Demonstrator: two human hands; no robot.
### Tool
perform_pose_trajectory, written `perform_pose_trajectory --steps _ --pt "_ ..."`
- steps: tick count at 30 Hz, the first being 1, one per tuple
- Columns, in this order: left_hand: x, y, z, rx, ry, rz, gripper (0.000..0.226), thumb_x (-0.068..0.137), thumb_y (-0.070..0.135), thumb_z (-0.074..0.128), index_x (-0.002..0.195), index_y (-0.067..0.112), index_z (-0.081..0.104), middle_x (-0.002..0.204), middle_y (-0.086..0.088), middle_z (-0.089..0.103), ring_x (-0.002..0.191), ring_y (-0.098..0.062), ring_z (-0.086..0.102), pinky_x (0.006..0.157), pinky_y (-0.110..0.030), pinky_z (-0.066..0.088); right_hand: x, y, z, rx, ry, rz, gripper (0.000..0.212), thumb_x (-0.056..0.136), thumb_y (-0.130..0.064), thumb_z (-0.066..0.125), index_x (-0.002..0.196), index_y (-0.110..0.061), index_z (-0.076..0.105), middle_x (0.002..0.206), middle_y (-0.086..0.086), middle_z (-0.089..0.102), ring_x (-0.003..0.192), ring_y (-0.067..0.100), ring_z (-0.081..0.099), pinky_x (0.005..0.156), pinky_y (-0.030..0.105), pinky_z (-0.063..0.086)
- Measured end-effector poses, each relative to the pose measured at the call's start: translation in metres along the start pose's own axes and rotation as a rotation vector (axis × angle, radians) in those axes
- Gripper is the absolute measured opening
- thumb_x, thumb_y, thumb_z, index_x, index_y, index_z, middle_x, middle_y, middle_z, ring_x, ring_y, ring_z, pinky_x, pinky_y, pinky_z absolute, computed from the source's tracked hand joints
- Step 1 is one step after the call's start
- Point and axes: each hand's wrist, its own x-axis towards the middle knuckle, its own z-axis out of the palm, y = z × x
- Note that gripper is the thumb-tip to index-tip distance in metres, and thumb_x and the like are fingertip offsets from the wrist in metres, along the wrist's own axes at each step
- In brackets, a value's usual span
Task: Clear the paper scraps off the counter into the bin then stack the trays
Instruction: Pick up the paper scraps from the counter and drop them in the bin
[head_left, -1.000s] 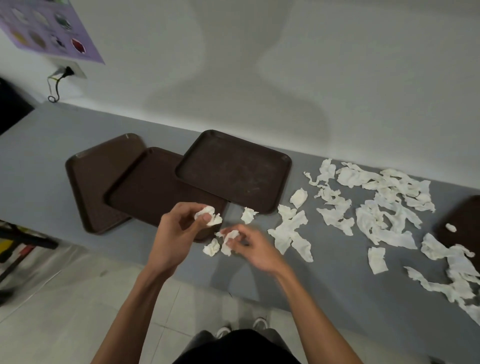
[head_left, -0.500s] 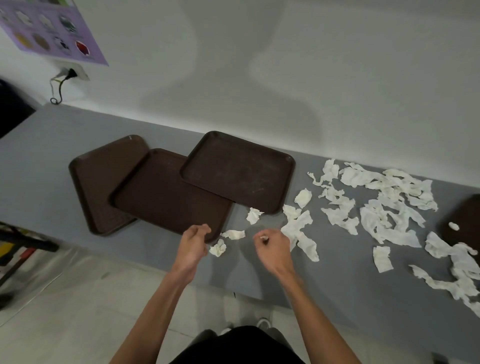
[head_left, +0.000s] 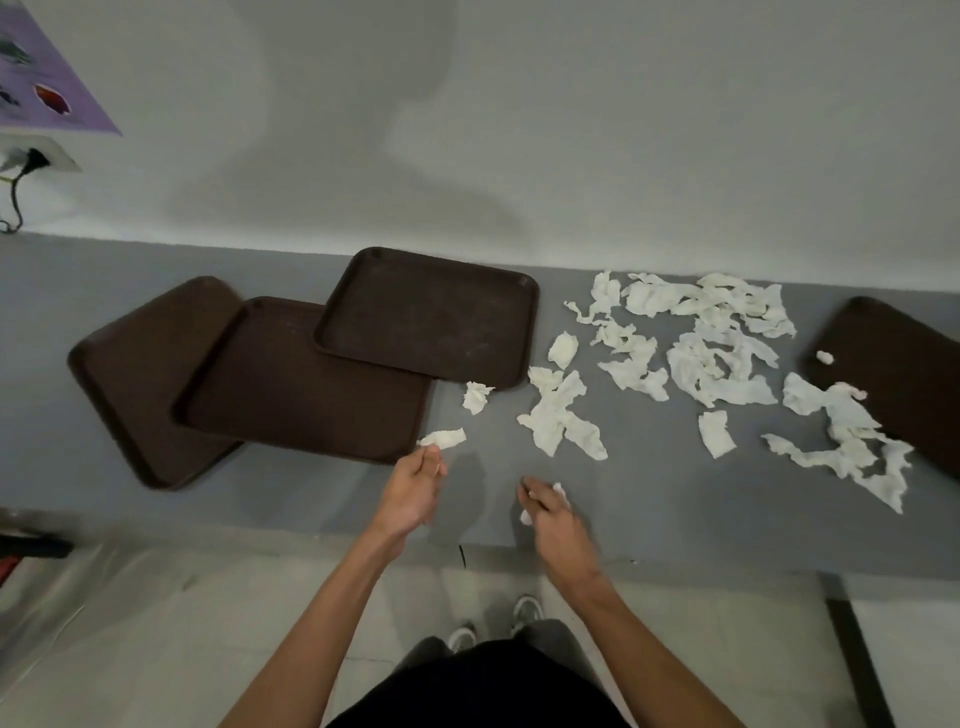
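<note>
Torn white paper scraps (head_left: 717, 358) lie spread over the right half of the grey counter (head_left: 675, 509). My left hand (head_left: 415, 488) reaches a small scrap (head_left: 444, 439) near the front edge and pinches its left end with the fingertips. My right hand (head_left: 550, 514) is curled round crumpled white paper that shows between its fingers. Another small scrap (head_left: 475, 397) and a longer torn piece (head_left: 561, 421) lie just beyond the hands. Three brown trays overlap at the left: left (head_left: 130, 374), middle (head_left: 291, 384), back (head_left: 431, 317). No bin is in view.
A fourth brown tray (head_left: 893, 374) sits at the right edge with a tiny scrap (head_left: 824, 356) on it. The white wall runs behind the counter. At far left are a purple poster (head_left: 47, 83) and a plugged-in wall socket (head_left: 36, 158). Pale floor tiles lie below.
Both hands dropped from mid-air to the counter's front. The crumpled scrap that lay by the front edge no longer shows. My left hand's fingertips now meet the flat scrap.
</note>
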Motion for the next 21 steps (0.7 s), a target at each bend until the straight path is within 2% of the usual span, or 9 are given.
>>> perform_pose_trajectory --steps 2,4,5,8,10,12,16,19,21 --pt "-0.005 -0.003 0.011 0.046 -0.024 -0.04 0.029 0.108 0.023 0.041 0.083 0.015 0.054 0.054 0.009 0.033 0.045 -0.009 0.029 0.044 -0.021 0.026 0.0 -0.006 -0.016 0.253 0.038 0.199 0.019 0.098 -0.01 0.069 0.097 -0.023 0.082 0.101 -0.003 0.075 0.1 0.023 0.067 0.086 0.025 0.049" --pt "-0.012 -0.006 0.022 0.059 -0.077 -0.061 0.021 0.101 0.023 0.046 0.085 0.016 0.058 0.057 0.009 0.035 0.046 -0.009 0.031 0.048 -0.024 0.027 -0.003 -0.005 -0.033 0.346 0.188 0.227 0.029 0.091 0.006 0.069 0.1 -0.016 0.085 0.099 0.001 0.079 0.092 0.014 0.066 0.086 0.009 0.047" --pt "-0.017 -0.006 0.029 0.055 -0.118 -0.064 0.019 0.099 0.023 0.047 0.088 0.016 0.06 0.059 0.008 0.035 0.046 -0.009 0.032 0.05 -0.026 0.029 -0.01 0.0 -0.041 0.361 0.246 0.198 0.035 0.09 0.007 0.068 0.104 -0.02 0.085 0.102 -0.003 0.08 0.09 0.007 0.067 0.088 0.007 0.047" --pt "-0.035 -0.005 0.055 0.081 -0.258 -0.029 0.023 0.106 0.017 0.041 0.103 0.01 0.063 0.063 0.005 0.036 0.052 -0.01 0.036 0.058 -0.032 0.035 -0.047 0.009 -0.079 0.533 0.405 0.259 0.035 0.094 -0.001 0.067 0.103 -0.031 0.083 0.095 -0.017 0.079 0.087 0.001 0.073 0.086 0.021 0.056" --pt "-0.049 -0.003 0.077 0.129 -0.354 0.03 0.027 0.11 0.019 0.04 0.112 0.01 0.065 0.067 0.003 0.04 0.06 -0.012 0.041 0.063 -0.032 0.041 -0.075 0.018 -0.105 0.68 0.513 0.305 0.035 0.096 -0.001 0.062 0.101 -0.03 0.081 0.087 -0.012 0.079 0.08 0.004 0.076 0.077 0.022 0.055" --pt "-0.064 0.0 0.106 0.191 -0.459 0.099 0.028 0.111 0.022 0.039 0.115 0.014 0.066 0.071 0.001 0.045 0.066 -0.014 0.047 0.068 -0.033 0.046 -0.104 0.034 -0.127 0.88 0.58 0.368 0.037 0.1 0.001 0.056 0.101 -0.026 0.08 0.086 -0.004 0.078 0.077 0.016 0.079 0.076 0.028 0.059" --pt "-0.097 0.0 0.184 0.259 -0.694 0.191 0.026 0.112 0.017 0.036 0.112 0.008 0.06 0.074 -0.004 0.049 0.061 -0.014 0.05 0.066 -0.037 0.052 -0.172 0.091 -0.156 1.074 0.668 0.447 0.034 0.101 0.003 0.056 0.101 -0.02 0.081 0.094 0.0 0.081 0.086 0.023 0.081 0.092 0.043 0.062" --pt "-0.132 -0.009 0.251 0.33 -0.859 0.24 0.025 0.112 0.022 0.037 0.111 0.008 0.058 0.068 -0.001 0.055 0.056 -0.017 0.054 0.068 -0.039 0.049 -0.232 0.137 -0.178 1.183 0.738 0.485 0.021 0.097 -0.002 0.067 0.11 -0.013 0.08 0.101 0.0 0.082 0.098 0.017 0.078 0.094 0.033 0.059" --pt "-0.167 -0.017 0.299 0.399 -0.925 0.271 0.029 0.112 0.024 0.039 0.113 0.003 0.059 0.068 -0.002 0.058 0.056 -0.018 0.055 0.062 -0.032 0.05 -0.278 0.169 -0.194 1.206 0.77 0.509 0.025 0.091 -0.004 0.078 0.115 -0.011 0.077 0.102 -0.001 0.082 0.1 0.012 0.077 0.088 0.022 0.057"
